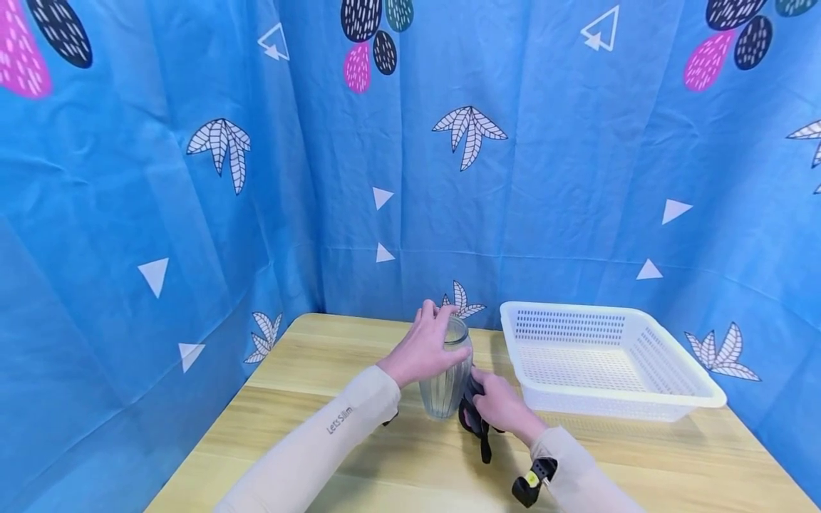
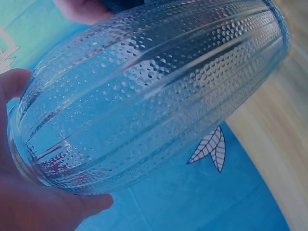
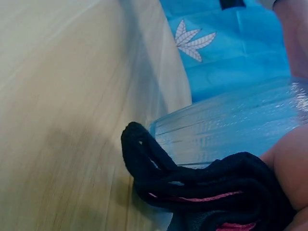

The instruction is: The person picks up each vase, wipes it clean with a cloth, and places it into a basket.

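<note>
A clear ribbed glass vase (image 1: 442, 388) with a dimpled surface stands near the middle of the table. My left hand (image 1: 426, 349) grips it around the rim, thumb on the near side and fingers at the far side. In the left wrist view the vase (image 2: 144, 96) fills most of the picture. My right hand (image 1: 503, 402) holds a folded black cloth (image 1: 473, 420) with pink parts against the vase's right side. Its folds and dangling end show in the right wrist view, where the black cloth (image 3: 207, 187) lies beside the glass. Some right fingers are hidden.
A white plastic basket (image 1: 616, 399) with perforated walls sits at the table's back right. The wooden table (image 1: 308, 370) ends at a blue patterned curtain (image 1: 545, 214) behind and on both sides. A black strap (image 1: 535, 481) is around the right wrist.
</note>
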### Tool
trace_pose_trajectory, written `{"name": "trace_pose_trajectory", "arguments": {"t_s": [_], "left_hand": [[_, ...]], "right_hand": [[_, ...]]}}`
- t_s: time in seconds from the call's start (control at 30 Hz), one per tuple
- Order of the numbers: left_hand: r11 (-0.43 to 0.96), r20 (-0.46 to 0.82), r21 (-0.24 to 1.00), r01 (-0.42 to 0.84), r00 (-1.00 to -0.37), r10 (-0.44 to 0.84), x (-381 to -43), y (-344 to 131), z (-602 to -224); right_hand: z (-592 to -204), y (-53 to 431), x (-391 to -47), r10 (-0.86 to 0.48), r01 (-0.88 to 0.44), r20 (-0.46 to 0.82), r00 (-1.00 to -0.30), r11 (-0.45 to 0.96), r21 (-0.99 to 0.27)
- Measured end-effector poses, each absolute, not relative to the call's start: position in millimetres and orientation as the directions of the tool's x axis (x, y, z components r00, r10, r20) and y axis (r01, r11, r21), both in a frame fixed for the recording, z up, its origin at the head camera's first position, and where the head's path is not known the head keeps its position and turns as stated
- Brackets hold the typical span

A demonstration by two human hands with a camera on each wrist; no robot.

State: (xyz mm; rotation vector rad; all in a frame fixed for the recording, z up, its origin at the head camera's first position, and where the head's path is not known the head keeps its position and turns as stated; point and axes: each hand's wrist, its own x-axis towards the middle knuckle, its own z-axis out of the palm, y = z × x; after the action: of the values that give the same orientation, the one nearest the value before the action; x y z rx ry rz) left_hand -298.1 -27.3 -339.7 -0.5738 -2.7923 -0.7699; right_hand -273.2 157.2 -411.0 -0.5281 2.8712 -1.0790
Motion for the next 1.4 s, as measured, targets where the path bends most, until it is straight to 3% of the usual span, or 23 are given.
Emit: {"name": "trace_pose_trajectory", "arguments": {"t_s": [0.2,0.37,0.77,0.87,1.1,1.27,1.4], "left_hand": [[0.841,0.322,0.339,0.422,-0.892,0.317,-296,-29,-339],[0.817,0.297,0.367,0.444,-0.889,0.349,-294,-30,-334],[0.78,0.324,0.351,0.518,-0.849,0.417,-300,-28,-339],[0.779,0.334,0.344,0.524,-0.844,0.42,-301,-27,-339],[0.766,0.334,0.388,0.514,-0.852,0.403,-302,-28,-337],[0.743,0.314,0.432,0.511,-0.858,0.408,-301,-31,-340],[0.756,0.295,0.427,0.497,-0.866,0.403,-300,-32,-341]], "right_hand": [[-396,158,-261,-0.287,-0.266,0.092,-0.954,0.658,-0.704],[-374,161,-248,-0.23,-0.243,0.126,-0.965,0.608,-0.755],[-344,157,-254,-0.279,-0.475,0.404,-0.871,0.687,-0.55],[-350,154,-267,-0.299,-0.468,0.375,-0.878,0.698,-0.541],[-382,152,-292,-0.298,-0.374,0.232,-0.926,0.646,-0.666],[-411,151,-290,-0.321,-0.323,0.121,-0.939,0.706,-0.63],[-420,154,-283,-0.363,-0.346,0.103,-0.926,0.707,-0.617]]}}
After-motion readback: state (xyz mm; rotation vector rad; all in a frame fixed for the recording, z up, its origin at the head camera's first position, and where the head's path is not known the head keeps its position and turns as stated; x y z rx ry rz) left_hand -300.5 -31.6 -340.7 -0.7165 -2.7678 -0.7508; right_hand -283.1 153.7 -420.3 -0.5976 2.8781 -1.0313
